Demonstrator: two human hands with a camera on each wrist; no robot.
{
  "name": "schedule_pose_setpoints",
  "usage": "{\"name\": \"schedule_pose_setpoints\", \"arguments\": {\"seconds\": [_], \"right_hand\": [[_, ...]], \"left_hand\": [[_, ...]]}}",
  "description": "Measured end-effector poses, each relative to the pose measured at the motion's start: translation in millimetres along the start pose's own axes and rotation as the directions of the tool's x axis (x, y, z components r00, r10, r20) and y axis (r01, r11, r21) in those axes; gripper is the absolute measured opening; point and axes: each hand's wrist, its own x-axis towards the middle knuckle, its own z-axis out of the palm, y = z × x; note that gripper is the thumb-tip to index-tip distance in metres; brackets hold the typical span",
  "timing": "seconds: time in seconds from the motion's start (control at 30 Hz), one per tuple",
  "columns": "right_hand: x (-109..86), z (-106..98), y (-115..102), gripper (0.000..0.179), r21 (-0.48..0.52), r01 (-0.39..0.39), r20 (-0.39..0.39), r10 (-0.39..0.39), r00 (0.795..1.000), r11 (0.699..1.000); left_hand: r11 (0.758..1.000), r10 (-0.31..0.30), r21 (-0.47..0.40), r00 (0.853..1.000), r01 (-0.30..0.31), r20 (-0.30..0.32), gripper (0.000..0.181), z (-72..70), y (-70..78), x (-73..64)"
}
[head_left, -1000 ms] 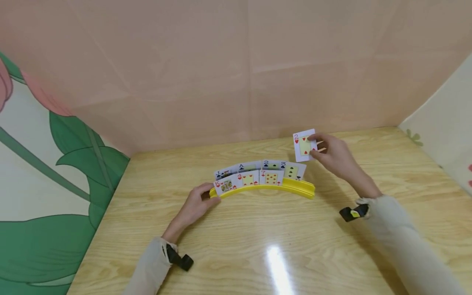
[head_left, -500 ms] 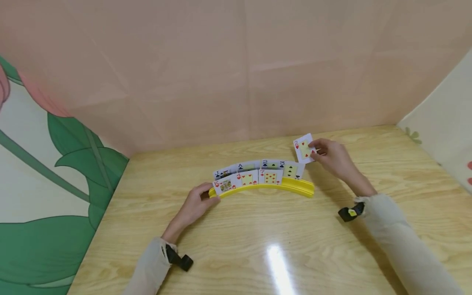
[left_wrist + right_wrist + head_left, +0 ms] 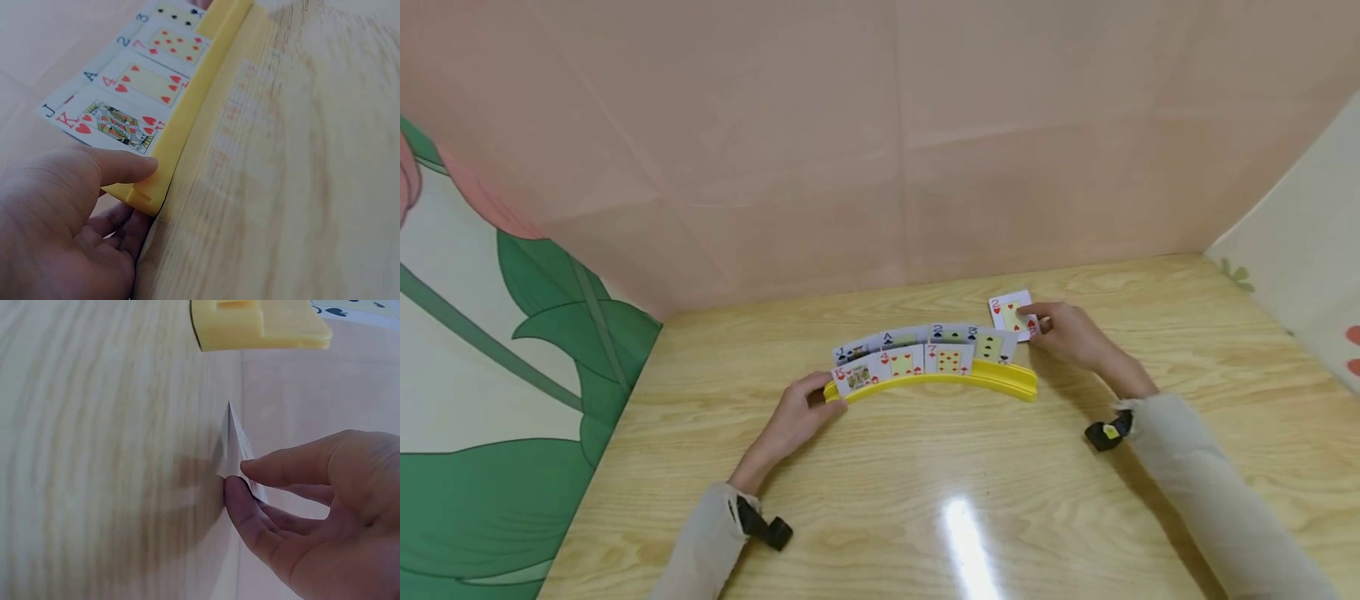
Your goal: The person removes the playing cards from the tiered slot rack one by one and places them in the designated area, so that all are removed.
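Note:
My left hand (image 3: pixel 793 425) grips the left end of a curved yellow card holder (image 3: pixel 1015 383), thumb on the front side and fingers behind. In its front slot stand the king of hearts (image 3: pixel 857 377), four of hearts (image 3: pixel 901 362) and seven of diamonds (image 3: pixel 949 361). Several black-suit cards form the back row, with the three of spades (image 3: pixel 991 343) rightmost. Beyond the holder's right end, my right hand (image 3: pixel 1071 337) pinches the two of hearts (image 3: pixel 1006 310) by its right side. In the right wrist view this playing card (image 3: pixel 234 437) is edge-on, low against the wooden surface.
The wood-grain table (image 3: pixel 880 492) ends at a pinkish back wall covering (image 3: pixel 790 167). A panel with painted green leaves (image 3: pixel 467 500) borders the left, a pale panel (image 3: pixel 1315 250) the right. Black wrist cameras sit at both sleeves.
My right hand has lowered the two of hearts toward the table and slightly left, tilting it flatter behind the holder's right end. The left hand keeps its grip.

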Motion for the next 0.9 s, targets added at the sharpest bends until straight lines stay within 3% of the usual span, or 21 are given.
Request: {"name": "schedule_pose_setpoints", "arguments": {"seconds": [0.43,0.9], "right_hand": [[2.8,0.6,8.5,0.036,-0.036,-0.026,0.017,0.026,1.0,0.999],[0.5,4.9,5.5,0.033,-0.111,0.03,-0.012,-0.031,0.999,0.993]], "left_hand": [[1.0,0.015,-0.011,1.0,-0.015,0.007,0.037,-1.1,-0.3,-0.4],[0.999,0.019,-0.036,1.0,-0.019,0.002,0.037,-1.4,0.8,-1.0]]}}
